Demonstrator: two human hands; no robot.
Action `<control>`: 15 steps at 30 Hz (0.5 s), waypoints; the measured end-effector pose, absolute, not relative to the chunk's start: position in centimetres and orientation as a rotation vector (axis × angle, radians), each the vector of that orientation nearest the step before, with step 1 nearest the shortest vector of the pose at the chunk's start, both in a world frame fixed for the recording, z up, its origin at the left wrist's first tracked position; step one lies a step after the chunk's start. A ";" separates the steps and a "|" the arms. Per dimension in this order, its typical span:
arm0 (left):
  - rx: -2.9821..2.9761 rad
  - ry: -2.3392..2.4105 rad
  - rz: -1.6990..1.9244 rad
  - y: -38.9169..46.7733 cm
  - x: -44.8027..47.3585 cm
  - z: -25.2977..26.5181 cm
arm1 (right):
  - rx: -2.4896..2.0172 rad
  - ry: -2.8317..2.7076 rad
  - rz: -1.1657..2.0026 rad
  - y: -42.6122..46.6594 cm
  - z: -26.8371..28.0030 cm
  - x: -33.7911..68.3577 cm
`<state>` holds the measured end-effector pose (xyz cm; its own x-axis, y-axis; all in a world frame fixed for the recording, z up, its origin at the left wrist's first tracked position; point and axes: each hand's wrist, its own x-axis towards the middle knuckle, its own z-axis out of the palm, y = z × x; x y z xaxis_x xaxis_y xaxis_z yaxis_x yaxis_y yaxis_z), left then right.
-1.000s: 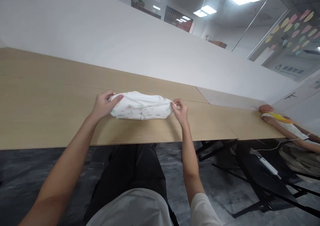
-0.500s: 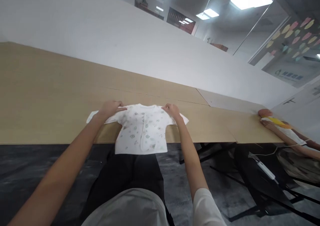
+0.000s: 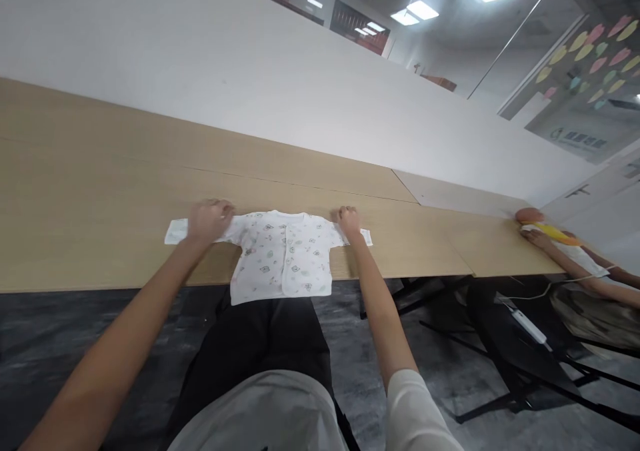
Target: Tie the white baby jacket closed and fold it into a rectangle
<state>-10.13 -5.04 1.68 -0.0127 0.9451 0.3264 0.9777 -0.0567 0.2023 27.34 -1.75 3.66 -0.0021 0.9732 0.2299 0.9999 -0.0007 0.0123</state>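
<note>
A white long-sleeved baby shirt [image 3: 270, 258] with small printed figures and a front placket lies spread out, collar away from me. Its lower hem hangs past the table's near edge above my lap. Across the sleeve at the left rests my left hand [image 3: 210, 220], smeared by motion, so its fingers are unclear. My right hand [image 3: 349, 221] is over the other sleeve with its fingers curled in, closed on the cloth. Both cuffs show beyond my hands, lying on the table.
The long tan table [image 3: 100, 198] runs along a white wall [image 3: 225, 98]. At the far right a co-worker's hand [image 3: 537, 238] is by white and yellow cloth [image 3: 555, 234]. Below it stand a black folding chair [image 3: 520, 358] and a white power strip [image 3: 530, 326] with a cable.
My hands have moved outward from the shirt's shoulders onto its sleeves, the left one further left. The sleeves now lie straighter and flatter. The camera view has shifted slightly.
</note>
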 end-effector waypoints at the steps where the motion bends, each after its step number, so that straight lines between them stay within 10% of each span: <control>1: -2.280 -2.030 -0.611 -5.5 -8.4 1.6 | -2.040 -2.130 -0.257 -2.2 3.6 26.1; 15: -2.566 -2.160 -0.313 -2.2 -0.8 -0.6 | -1.889 -2.479 0.201 -2.5 2.4 17.5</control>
